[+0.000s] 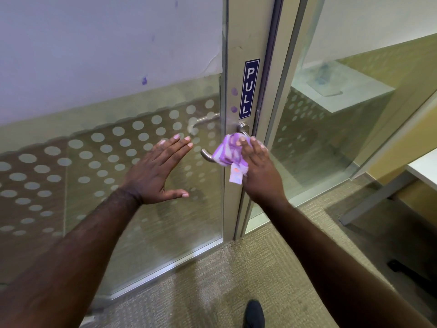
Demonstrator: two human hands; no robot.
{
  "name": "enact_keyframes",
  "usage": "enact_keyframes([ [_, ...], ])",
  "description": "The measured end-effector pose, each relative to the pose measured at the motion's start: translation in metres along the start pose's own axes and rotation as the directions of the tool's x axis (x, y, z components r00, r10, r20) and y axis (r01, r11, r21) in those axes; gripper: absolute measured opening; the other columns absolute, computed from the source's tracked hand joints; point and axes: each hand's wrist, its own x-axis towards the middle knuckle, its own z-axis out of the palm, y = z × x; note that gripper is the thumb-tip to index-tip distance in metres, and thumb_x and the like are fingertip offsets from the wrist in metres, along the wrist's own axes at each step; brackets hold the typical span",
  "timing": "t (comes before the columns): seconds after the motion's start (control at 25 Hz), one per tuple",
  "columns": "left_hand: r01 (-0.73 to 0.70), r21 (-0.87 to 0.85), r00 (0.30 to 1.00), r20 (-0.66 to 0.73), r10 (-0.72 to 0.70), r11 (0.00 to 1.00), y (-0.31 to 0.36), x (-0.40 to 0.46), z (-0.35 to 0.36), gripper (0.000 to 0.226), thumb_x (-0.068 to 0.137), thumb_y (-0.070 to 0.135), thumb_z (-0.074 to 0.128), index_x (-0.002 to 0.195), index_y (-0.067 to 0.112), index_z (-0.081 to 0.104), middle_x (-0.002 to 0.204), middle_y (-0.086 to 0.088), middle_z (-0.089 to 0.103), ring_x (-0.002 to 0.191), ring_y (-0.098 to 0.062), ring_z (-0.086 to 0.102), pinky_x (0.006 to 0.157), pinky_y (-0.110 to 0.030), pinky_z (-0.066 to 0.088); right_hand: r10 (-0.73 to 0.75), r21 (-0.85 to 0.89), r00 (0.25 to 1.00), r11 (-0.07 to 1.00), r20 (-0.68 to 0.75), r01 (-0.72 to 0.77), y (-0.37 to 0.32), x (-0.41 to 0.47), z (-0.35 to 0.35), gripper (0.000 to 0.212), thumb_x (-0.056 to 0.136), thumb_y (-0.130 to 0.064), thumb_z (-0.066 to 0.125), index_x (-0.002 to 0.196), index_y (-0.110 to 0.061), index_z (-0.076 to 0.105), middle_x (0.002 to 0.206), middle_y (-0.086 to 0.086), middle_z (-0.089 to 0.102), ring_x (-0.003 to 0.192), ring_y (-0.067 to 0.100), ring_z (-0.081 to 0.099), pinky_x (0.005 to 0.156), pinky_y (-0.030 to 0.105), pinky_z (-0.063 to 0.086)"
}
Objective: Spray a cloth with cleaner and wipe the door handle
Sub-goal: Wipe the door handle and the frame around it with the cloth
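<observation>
We see the purple-and-white cloth [228,151] bunched around the middle of the metal lever door handle [208,155], held there by the right hand [257,171], whose fingers curl over the top of the cloth and press it against the lever. A small tag [236,177] hangs from the cloth's lower edge, just beside the palm. The rounded free end of the handle pokes out to the left of the cloth, and its round base [243,127] meets the aluminium door frame [238,79] above the fingertips.

The left hand [158,172] holds nothing: it is spread flat, fingers together and thumb out, close to the glass door panel [118,162] to the left of the handle; we cannot tell whether it touches the glass. The glass carries rows of frosted dots and a frosted upper band.

A blue vertical sticker [249,88] reading PULL sits on the frame above the handle, with purple smudges [234,100] beside it. Below lies ribbed beige carpet [201,292], with a dark shoe [254,314] at the bottom edge.
</observation>
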Motion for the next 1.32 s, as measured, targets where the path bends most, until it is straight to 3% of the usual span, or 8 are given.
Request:
enact_keyframes([
  [0.16,0.010,0.009,1.000,0.009,-0.010,1.000,0.001,0.001,0.000,0.106,0.082,0.087,0.026,0.158,0.015,0.010,0.164,-0.004,0.012,0.153,-0.018,0.005,0.123,-0.031,-0.006,0.168,0.027,0.980,0.986,-0.102,-0.166,0.027,-0.007,-0.010,0.059,0.086,-0.010,0.063,0.140,0.004,0.045,0.149,0.022,0.043,0.143,0.039,0.033,0.117,0.050,0.028],
  [0.28,0.010,0.009,1.000,0.013,-0.010,1.000,0.002,0.000,0.001,0.106,0.082,0.087,0.025,0.158,0.015,0.011,0.164,-0.004,0.012,0.153,-0.016,0.001,0.123,-0.031,-0.007,0.405,0.222,0.885,0.907,-0.231,-0.357,0.030,-0.015,-0.017,0.060,0.085,-0.002,0.064,0.142,0.002,0.045,0.154,0.021,0.036,0.145,0.034,0.030,0.117,0.047,0.030],
  [0.44,0.015,0.011,0.999,0.028,-0.016,1.000,0.003,0.000,-0.001,0.105,0.083,0.086,0.024,0.158,0.015,0.012,0.165,-0.003,0.012,0.154,-0.014,-0.001,0.123,-0.031,-0.007,0.520,0.437,0.774,0.827,-0.361,-0.352,0.018,-0.004,-0.020,0.058,0.095,-0.013,0.055,0.148,-0.002,0.034,0.156,0.020,0.033,0.145,0.033,0.032,0.118,0.040,0.028],
  [0.72,0.031,0.006,0.999,0.036,-0.032,0.999,0.002,0.000,-0.001,0.104,0.083,0.086,0.027,0.159,0.017,0.010,0.166,-0.002,0.011,0.154,-0.016,0.004,0.124,-0.032,-0.004,0.484,0.617,0.764,0.773,-0.426,-0.145,-0.016,0.049,-0.020,0.066,0.089,-0.019,0.059,0.149,-0.004,0.035,0.154,0.014,0.039,0.142,0.028,0.040,0.110,0.047,0.040],
  [0.92,0.048,0.013,0.998,0.047,-0.049,0.999,0.002,0.001,0.001,0.105,0.082,0.087,0.027,0.159,0.017,0.010,0.167,0.000,0.008,0.154,-0.016,0.003,0.124,-0.032,-0.004,0.574,0.669,0.722,0.713,-0.386,-0.209,-0.002,0.031,0.006,0.063,0.092,-0.032,0.051,0.147,-0.006,0.037,0.149,0.017,0.046,0.137,0.031,0.047,0.107,0.049,0.043],
  [1.12,0.034,0.014,0.999,0.035,-0.034,0.999,0.001,0.001,0.006,0.105,0.082,0.086,0.028,0.159,0.016,0.012,0.166,-0.001,0.009,0.154,-0.019,0.004,0.124,-0.034,-0.003,0.420,0.686,0.865,0.716,-0.273,-0.132,-0.013,0.011,0.033,0.049,0.094,-0.014,0.060,0.140,-0.007,0.047,0.153,0.016,0.039,0.145,0.036,0.032,0.112,0.056,0.036],
  [1.2,0.029,0.016,0.999,0.038,-0.029,0.999,-0.001,0.001,0.006,0.106,0.081,0.087,0.029,0.159,0.016,0.012,0.166,-0.001,0.009,0.154,-0.020,0.005,0.124,-0.035,-0.002,0.340,0.620,0.900,0.777,-0.273,-0.106,-0.014,0.015,0.034,0.047,0.094,-0.034,0.060,0.131,-0.006,0.057,0.156,0.023,0.029,0.147,0.037,0.024,0.115,0.051,0.033],
  [1.32,0.020,0.012,0.999,0.031,-0.021,1.000,0.000,0.001,0.005,0.106,0.081,0.087,0.031,0.159,0.017,0.012,0.166,0.000,0.009,0.154,-0.020,0.005,0.124,-0.036,-0.001,0.295,0.525,0.920,0.842,-0.258,-0.123,-0.014,0.017,0.031,0.070,0.089,-0.070,0.041,0.124,-0.014,0.064,0.159,0.019,0.025,0.150,0.033,0.012,0.120,0.053,0.016],
])
